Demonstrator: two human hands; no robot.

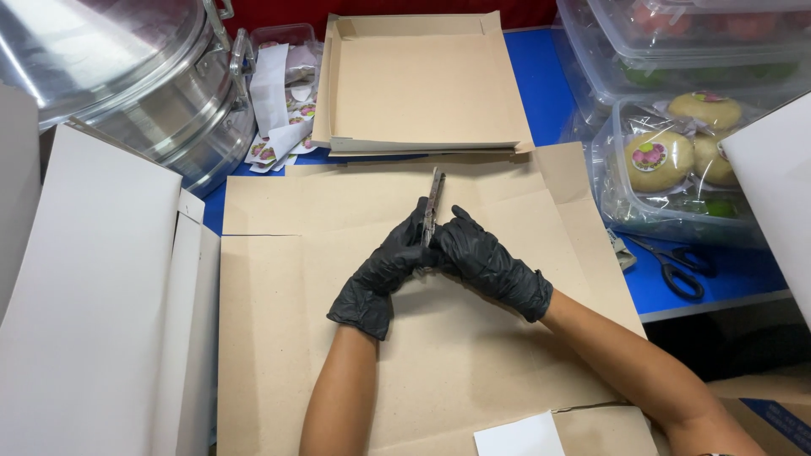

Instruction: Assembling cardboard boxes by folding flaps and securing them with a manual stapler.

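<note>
At centre of the bench, both gloved hands met over a flat brown cardboard sheet (439, 338): left hand (382, 274) and right hand (486, 262), each in a black glove, were curled together round the lower end of a slim metal blade tool (434, 203), prob. a cutter, which stood nearly upright w/ its tip toward the far edge. Judged stiff, light, narrow and likely sharp, so best gripped low on the handle, fingers clear of the edge; smooth gloves could slip on bare metal. Sheet looked matte, fibrous, creased, bendable but not limp. Behind it, toward the far edge, lay a shallow folded cardboard tray (418, 80). Far left corner: shiny aluminium steamer pot (127, 76) and loose round stickers (283, 118). Right side: clear plastic tubs (667, 51) w/ wrapped round pastries (659, 160), and black-handled scissors (680, 266) on the blue tabletop (541, 84). Left edge: white folded boxes (93, 295), smooth-faced.
</note>
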